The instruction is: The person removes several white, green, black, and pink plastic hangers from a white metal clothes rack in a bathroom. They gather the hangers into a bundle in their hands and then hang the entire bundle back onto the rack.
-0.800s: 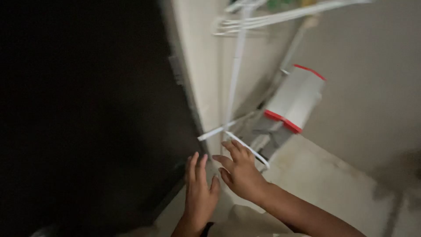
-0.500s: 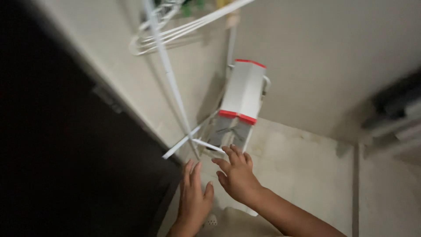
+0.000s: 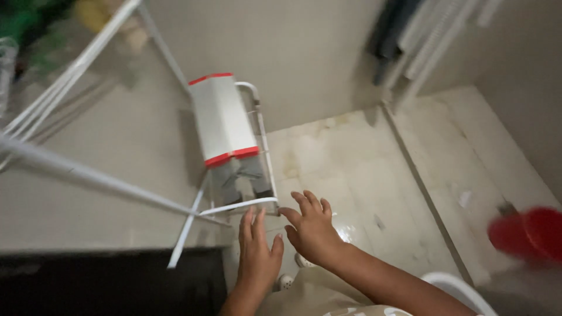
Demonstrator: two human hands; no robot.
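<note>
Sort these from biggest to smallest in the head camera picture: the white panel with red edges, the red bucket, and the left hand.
1. White panel with red edges, clearly biggest.
2. Left hand and red bucket look about alike; the bucket is blurred and cut by the frame edge, so I won't rank them.

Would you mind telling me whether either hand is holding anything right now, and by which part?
Nothing is held. The left hand and right hand are both open, fingers spread, just short of the white rail below the white-and-red unit.

Dim indoor light, grainy. Glare patch on wet floor tiles (image 3: 345, 231). Red bucket (image 3: 527, 234) motion-blurred at right edge; top-left corner out of focus.
</note>
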